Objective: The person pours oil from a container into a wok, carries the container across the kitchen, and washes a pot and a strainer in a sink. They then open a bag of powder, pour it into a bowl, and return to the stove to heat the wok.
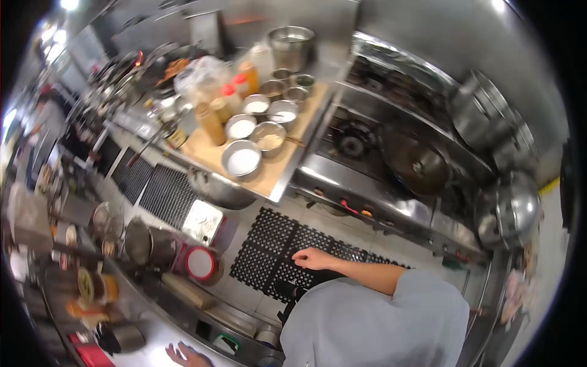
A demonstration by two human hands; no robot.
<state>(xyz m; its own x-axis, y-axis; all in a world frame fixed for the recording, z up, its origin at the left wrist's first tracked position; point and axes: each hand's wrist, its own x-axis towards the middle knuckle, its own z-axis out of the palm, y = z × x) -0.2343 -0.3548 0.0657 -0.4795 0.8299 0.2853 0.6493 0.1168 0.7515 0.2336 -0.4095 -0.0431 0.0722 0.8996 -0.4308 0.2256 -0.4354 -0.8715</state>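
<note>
At the bottom left, my left hand [186, 355] is at the edge of the shiny steel counter [153, 353], its fingers spread and nothing visible in them. A dark metal pot [120, 337] stands to its left on the counter. My right hand [313, 259] hangs over the black perforated floor mat [269, 244] with its fingers loosely curled in, and no object shows in it. Beside the counter front, nearest to both hands, are a green-rimmed container [227, 344] and a tub with a red-rimmed lid [200, 263].
Bowls of white powder [242, 160] and squeeze bottles [210, 124] crowd a wooden board [202, 147]. Right of it, a wok [416, 162] sits on the stove [327, 168]. Large pots [507, 211] line the far right. Another person [49, 119] stands far left.
</note>
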